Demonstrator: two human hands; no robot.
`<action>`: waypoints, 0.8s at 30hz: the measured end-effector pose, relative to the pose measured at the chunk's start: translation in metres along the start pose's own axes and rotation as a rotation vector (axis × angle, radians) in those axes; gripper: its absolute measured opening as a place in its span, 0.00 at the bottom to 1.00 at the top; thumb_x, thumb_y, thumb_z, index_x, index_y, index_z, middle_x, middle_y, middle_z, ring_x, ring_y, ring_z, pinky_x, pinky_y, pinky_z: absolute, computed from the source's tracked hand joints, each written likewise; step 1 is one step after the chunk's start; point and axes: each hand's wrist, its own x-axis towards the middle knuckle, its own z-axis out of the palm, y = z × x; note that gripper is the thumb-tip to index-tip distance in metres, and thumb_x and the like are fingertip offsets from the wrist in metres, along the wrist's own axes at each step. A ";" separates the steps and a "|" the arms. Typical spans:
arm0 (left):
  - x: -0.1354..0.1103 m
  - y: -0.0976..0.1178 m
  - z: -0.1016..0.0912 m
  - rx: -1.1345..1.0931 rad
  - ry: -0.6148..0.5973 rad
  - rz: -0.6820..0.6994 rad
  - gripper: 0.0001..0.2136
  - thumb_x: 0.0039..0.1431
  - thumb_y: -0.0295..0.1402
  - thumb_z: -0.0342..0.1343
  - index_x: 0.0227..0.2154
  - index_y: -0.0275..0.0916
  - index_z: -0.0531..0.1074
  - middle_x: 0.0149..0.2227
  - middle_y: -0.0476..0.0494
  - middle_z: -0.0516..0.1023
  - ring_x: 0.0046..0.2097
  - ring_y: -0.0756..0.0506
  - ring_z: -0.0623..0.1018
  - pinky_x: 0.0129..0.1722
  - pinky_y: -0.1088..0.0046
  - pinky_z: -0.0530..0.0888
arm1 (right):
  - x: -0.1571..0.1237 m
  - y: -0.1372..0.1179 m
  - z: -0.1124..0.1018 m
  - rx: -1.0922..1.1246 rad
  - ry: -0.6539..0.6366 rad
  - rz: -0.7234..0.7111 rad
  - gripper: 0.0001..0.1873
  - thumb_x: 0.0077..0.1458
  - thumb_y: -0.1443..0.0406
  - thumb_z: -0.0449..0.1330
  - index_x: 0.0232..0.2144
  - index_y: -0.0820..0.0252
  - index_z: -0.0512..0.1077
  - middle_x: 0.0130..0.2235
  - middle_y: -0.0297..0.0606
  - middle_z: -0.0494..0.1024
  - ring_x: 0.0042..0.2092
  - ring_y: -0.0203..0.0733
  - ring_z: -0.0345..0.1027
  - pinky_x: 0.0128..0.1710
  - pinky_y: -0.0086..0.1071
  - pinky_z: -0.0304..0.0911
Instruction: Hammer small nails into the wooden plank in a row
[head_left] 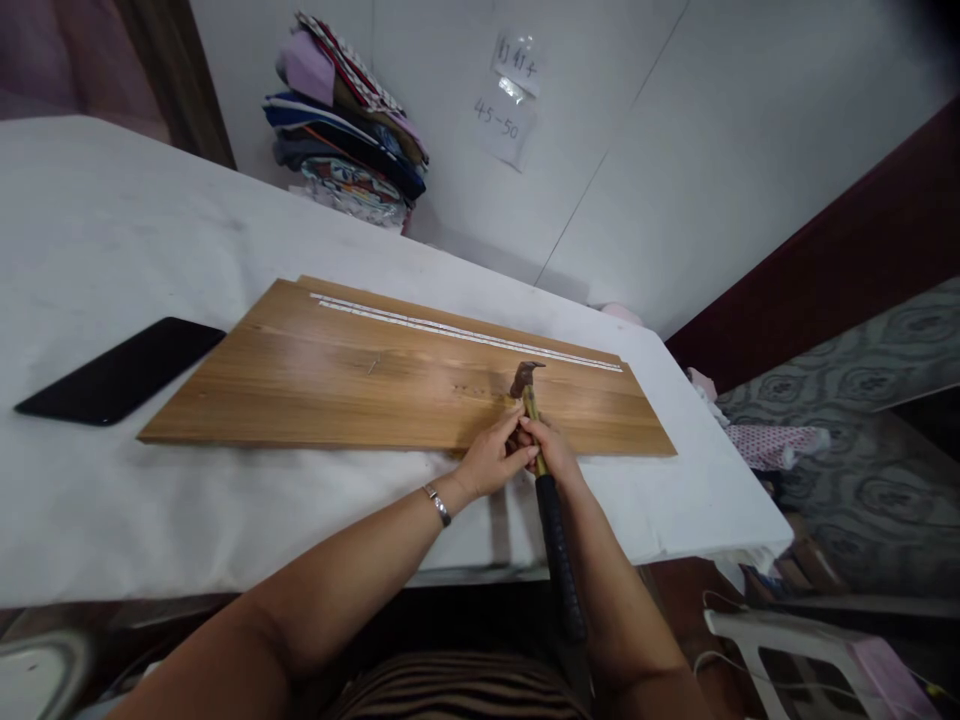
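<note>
A claw hammer (551, 520) with a rusty head, a yellowish shaft and a black grip is held by my right hand (553, 452), closed around the shaft just below the head. The black grip points back toward my body, and the head is over the wooden board (315, 390). My left hand (491, 455) is close beside it at the board's front edge, its fingers drawn together against the shaft and my right fingers. What the left fingers hold, if anything, is hidden. A thin nail (373, 364) is on the board's left half. Several small dark marks lie near its middle.
Two white ruled strips (465, 332) run along the board's back. A black tablet-like slab (124, 370) lies at left on the white-covered table (247, 530). Folded cloths (349, 130) are stacked by the wall. A white plastic stool (795, 650) stands at lower right.
</note>
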 end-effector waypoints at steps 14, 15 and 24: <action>0.000 0.004 -0.002 -0.005 -0.022 0.007 0.27 0.57 0.38 0.56 0.59 0.37 0.66 0.56 0.36 0.75 0.60 0.38 0.72 0.63 0.53 0.65 | -0.003 -0.003 0.003 0.023 0.009 -0.050 0.19 0.41 0.53 0.66 0.25 0.56 0.61 0.14 0.21 0.60 0.12 0.27 0.48 0.10 0.25 0.44; 0.000 0.004 -0.002 -0.004 -0.023 0.007 0.27 0.57 0.38 0.57 0.59 0.37 0.66 0.56 0.35 0.75 0.60 0.38 0.72 0.63 0.53 0.65 | -0.003 -0.002 0.003 0.028 0.013 -0.057 0.19 0.42 0.53 0.66 0.25 0.56 0.62 0.14 0.20 0.60 0.12 0.27 0.48 0.10 0.25 0.44; 0.000 0.000 0.000 -0.008 -0.024 0.006 0.29 0.57 0.38 0.57 0.61 0.37 0.64 0.59 0.34 0.72 0.61 0.38 0.71 0.64 0.53 0.64 | -0.001 0.002 0.000 0.034 0.025 -0.070 0.19 0.42 0.54 0.67 0.27 0.56 0.62 0.15 0.20 0.61 0.12 0.27 0.49 0.10 0.25 0.45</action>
